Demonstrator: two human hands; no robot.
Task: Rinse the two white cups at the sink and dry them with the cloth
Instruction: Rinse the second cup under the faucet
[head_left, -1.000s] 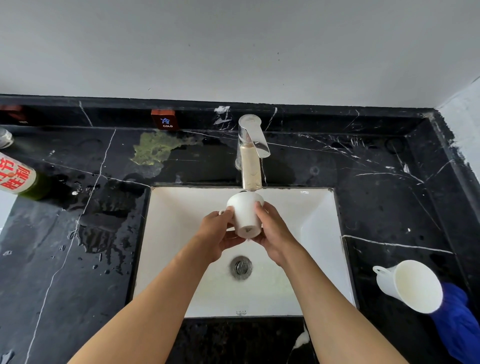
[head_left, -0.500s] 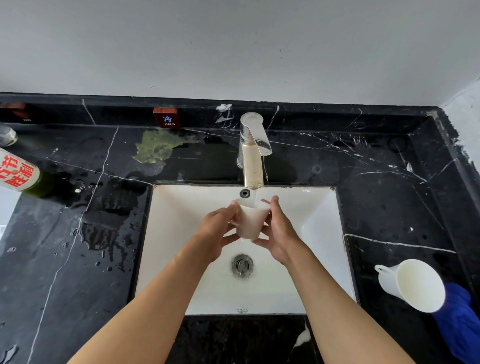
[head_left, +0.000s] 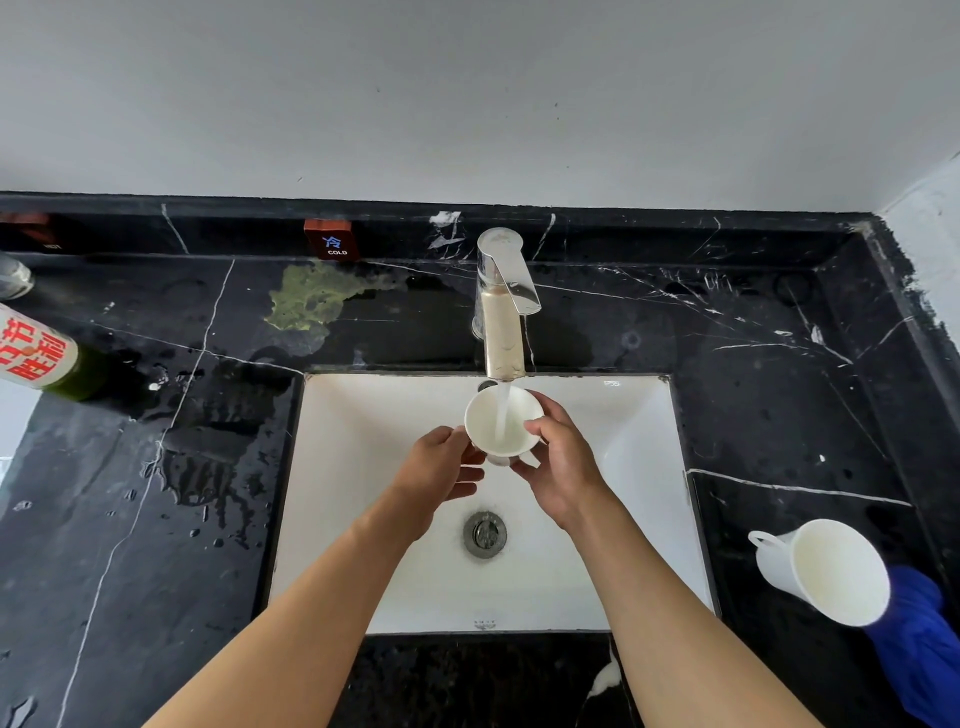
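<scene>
While water runs into it, cup 1 (head_left: 503, 422) is held mouth-up under the faucet (head_left: 503, 312), above the sink (head_left: 613, 431).

Right hand (head_left: 563, 467) curls its fingers and thumb around the cup wall and rim; left hand (head_left: 441, 467) touches the opposite side with loosely bent fingers, so its hold cannot be confirmed. Judged light, rigid, breakable and slippery when wet: grip around the body or handle, not by the rim alone. Cup 2 (head_left: 821, 569) lies tilted on the black counter (head_left: 779, 415), resting against the blue cloth (head_left: 919, 644), well apart from the basin.
</scene>
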